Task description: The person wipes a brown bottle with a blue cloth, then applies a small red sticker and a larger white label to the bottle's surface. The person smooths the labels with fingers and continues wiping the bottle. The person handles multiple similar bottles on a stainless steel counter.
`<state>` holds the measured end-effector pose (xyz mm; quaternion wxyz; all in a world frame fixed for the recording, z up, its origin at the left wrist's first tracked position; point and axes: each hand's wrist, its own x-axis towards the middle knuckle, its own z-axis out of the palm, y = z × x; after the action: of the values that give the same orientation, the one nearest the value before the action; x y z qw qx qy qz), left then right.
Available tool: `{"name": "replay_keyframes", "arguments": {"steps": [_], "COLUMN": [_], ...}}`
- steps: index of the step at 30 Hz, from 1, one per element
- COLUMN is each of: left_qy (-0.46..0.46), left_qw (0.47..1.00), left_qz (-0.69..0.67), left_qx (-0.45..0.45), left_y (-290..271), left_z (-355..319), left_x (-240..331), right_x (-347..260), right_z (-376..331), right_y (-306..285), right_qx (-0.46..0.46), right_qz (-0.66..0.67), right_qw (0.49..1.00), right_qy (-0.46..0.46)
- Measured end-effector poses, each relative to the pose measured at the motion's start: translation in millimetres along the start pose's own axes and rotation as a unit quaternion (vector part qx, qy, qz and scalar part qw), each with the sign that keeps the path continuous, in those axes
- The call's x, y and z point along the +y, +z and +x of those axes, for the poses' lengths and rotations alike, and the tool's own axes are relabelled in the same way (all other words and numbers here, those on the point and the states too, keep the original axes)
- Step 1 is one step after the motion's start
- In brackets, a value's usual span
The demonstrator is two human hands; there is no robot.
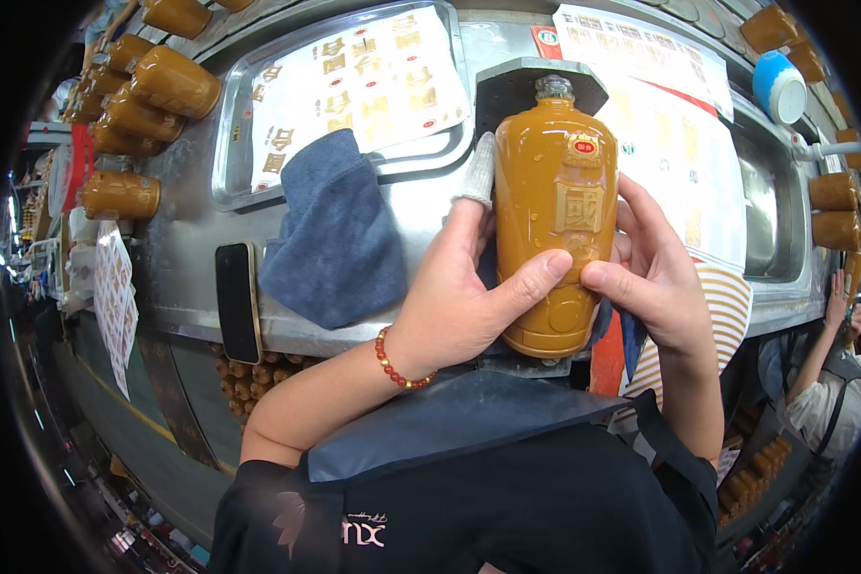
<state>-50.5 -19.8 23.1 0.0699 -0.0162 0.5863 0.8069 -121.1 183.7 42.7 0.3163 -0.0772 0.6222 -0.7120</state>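
A metal tray (234, 143) near the steel worktop's (187, 277) far edge holds a white sheet of gold and red square labels (364, 81); another white printed sheet (684, 143) lies toward the right end. A folded blue cloth (330, 230) overlaps the tray's near rim, with a black phone (237, 301) at the near edge. The glossy ochre ceramic bottle (555, 220), bearing a gold square label and small red label, stands upright over the worktop's middle. The left hand (454, 301) and right hand (655, 277) are clamped around it, thumbs pressing its lower front, a white-sleeved fingertip (478, 172) behind. The bottle's base and back are hidden. More ochre bottles (143, 100) crowd the left end.
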Motion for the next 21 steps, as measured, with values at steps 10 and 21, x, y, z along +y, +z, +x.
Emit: {"name": "replay_keyframes", "arguments": {"steps": [10,21], "left_qy": [0.022,-0.024], "left_qw": [0.998,0.997], "left_qz": [-0.02,-0.007], "left_qx": [0.054,0.071], "left_y": [10,15], "left_z": [1,0], "left_x": [-2,3], "right_x": [-2,4], "right_z": [0,-2], "right_y": [-2,-1], "right_qx": [-0.015,-0.013], "right_qz": [0.022,0.009], "right_qw": [1.0,1.0], "right_qy": [-0.002,-0.017]}}
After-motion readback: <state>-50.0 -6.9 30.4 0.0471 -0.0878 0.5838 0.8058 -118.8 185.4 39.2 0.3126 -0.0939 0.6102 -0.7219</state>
